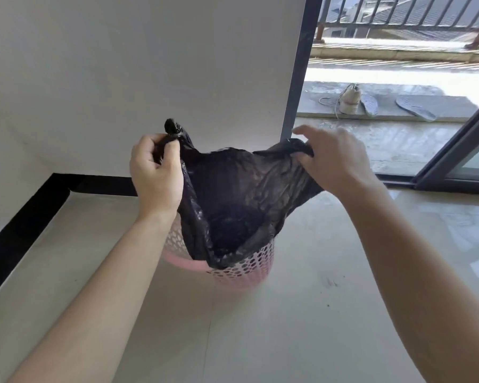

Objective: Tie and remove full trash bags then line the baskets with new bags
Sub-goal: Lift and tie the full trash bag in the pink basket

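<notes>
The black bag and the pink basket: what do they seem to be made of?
The black bag looks like thin plastic film: glossy, wrinkled, slightly see-through where stretched. The pink basket seems moulded plastic: a wall of regular holes, a smooth matte rim.

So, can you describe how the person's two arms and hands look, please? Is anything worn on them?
Both arms are bare. The left hand and the right hand have no gloves, and no ring shows on any visible finger. The left forearm and the right forearm show no sleeve, watch or bracelet as far as the picture's edge.
</notes>
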